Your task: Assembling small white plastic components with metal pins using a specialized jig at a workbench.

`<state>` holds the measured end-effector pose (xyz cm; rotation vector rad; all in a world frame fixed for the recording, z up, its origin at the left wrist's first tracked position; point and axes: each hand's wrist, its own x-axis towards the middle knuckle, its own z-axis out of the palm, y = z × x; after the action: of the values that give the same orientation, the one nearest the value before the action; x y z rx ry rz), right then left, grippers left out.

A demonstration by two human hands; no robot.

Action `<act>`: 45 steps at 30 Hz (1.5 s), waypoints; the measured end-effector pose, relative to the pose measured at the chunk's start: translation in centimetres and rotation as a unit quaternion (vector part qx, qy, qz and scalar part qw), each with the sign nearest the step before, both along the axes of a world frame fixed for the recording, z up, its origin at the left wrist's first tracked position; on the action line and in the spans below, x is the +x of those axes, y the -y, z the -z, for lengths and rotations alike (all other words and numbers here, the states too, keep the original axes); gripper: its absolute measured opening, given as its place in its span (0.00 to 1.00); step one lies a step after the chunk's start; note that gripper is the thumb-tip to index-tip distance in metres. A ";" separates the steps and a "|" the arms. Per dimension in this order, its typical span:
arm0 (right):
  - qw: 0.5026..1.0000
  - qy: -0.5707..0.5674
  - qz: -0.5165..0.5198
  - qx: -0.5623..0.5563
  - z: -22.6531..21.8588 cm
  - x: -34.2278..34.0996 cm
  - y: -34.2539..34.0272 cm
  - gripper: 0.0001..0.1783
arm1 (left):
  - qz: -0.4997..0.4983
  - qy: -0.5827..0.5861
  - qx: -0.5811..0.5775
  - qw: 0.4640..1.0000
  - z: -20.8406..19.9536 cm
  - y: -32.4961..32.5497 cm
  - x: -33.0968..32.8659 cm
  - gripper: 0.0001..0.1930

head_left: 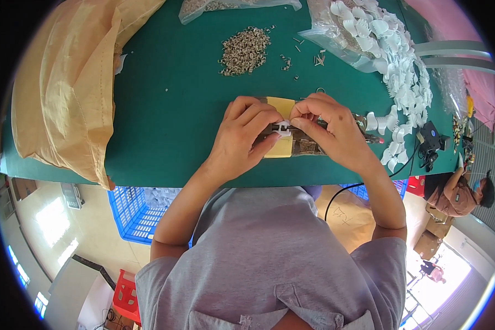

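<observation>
Between thumb and index finger, my left hand point(242, 135) grips a small white plastic piece point(284, 132) with a dark part in it. My right hand point(338, 129) is closed in a pinch right beside that piece; whatever its fingertips hold is too small to make out. Both hands work over a yellow pad point(280, 149) that lies on a brownish, see-through taped block point(307, 147). Beyond them lie a heap of small metal clips point(245, 52) and several loose metal pins point(319, 58). White comb-edged plastic pieces point(404, 77) spread along the right.
A large tan paper sack point(60, 93) stands on the left of the green table point(165, 126). A black device point(432, 140) with a cable sits at the right. Blue baskets point(131, 217) are below the edge. Another person point(456, 192) sits far right.
</observation>
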<state>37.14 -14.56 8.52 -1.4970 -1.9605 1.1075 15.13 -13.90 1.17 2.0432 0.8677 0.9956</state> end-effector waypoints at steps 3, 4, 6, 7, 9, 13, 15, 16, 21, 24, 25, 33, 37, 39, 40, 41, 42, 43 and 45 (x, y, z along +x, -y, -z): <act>0.999 0.023 -0.017 0.032 0.1 -0.4 0.3 0.06 | -0.001 0.004 0.003 1.000 0.2 0.0 0.1 0.16; 0.998 0.035 -0.020 0.049 0.1 -0.6 0.3 0.06 | -0.001 0.003 0.002 1.000 0.2 0.1 0.1 0.16; 0.996 0.041 -0.030 0.068 0.4 -0.7 0.5 0.05 | -0.004 -0.004 0.016 1.000 0.2 0.1 0.0 0.16; 0.994 0.048 -0.041 0.088 0.5 -0.7 0.5 0.04 | -0.004 -0.004 0.015 1.000 0.2 0.1 0.1 0.16; 0.992 0.055 -0.044 0.101 0.5 -0.7 0.6 0.04 | -0.005 -0.012 0.018 1.000 0.2 0.1 0.1 0.16; 0.989 0.072 -0.041 0.121 0.4 -1.1 0.8 0.05 | -0.006 -0.009 0.018 1.000 0.2 0.1 0.1 0.16; 0.988 0.071 -0.038 0.130 0.5 -1.2 0.9 0.05 | -0.004 -0.011 0.014 1.000 0.2 0.1 0.0 0.16; 0.987 0.070 -0.035 0.141 0.5 -1.3 1.0 0.06 | -0.004 -0.011 0.013 1.000 0.2 0.1 0.0 0.16; 0.980 0.073 -0.031 0.184 0.7 -1.7 1.4 0.06 | -0.004 -0.009 0.016 1.000 0.1 0.0 0.1 0.16; 0.985 0.056 -0.019 0.163 0.9 -1.3 1.4 0.06 | -0.007 -0.013 0.020 1.000 0.1 0.1 0.0 0.16; 0.988 0.048 -0.012 0.143 0.9 -1.2 1.4 0.06 | -0.008 -0.013 0.020 1.000 0.2 0.1 0.0 0.16; 0.988 0.059 -0.033 0.142 0.5 -1.2 1.0 0.05 | -0.007 -0.021 0.030 0.999 0.2 0.1 0.1 0.16; 0.988 0.070 -0.041 0.131 0.3 -1.2 0.9 0.06 | -0.009 -0.027 0.037 0.999 0.3 0.1 0.1 0.16; 0.987 0.074 -0.040 0.134 0.2 -1.4 0.8 0.06 | -0.010 -0.028 0.045 0.999 0.3 0.0 0.1 0.16; 0.987 0.078 -0.039 0.137 0.2 -1.5 0.9 0.06 | -0.011 -0.029 0.044 0.999 0.3 0.1 0.0 0.16; 0.987 0.078 -0.039 0.137 0.2 -1.6 1.0 0.06 | -0.011 -0.028 0.042 0.999 0.3 0.0 0.0 0.16; 0.990 0.071 -0.021 0.124 0.3 -1.7 1.1 0.06 | -0.012 -0.028 0.041 0.999 0.3 0.0 0.0 0.16; 0.992 0.063 -0.003 0.112 0.4 -1.7 1.3 0.07 | -0.012 -0.028 0.040 0.999 0.3 0.0 0.0 0.16; 0.986 0.053 0.025 0.158 1.2 -2.1 2.1 0.07 | -0.019 -0.018 0.037 0.999 0.4 0.0 0.1 0.17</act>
<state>35.02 -16.63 7.28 -1.4466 -2.0439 0.6693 15.23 -13.93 0.79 2.1202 0.9031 1.0282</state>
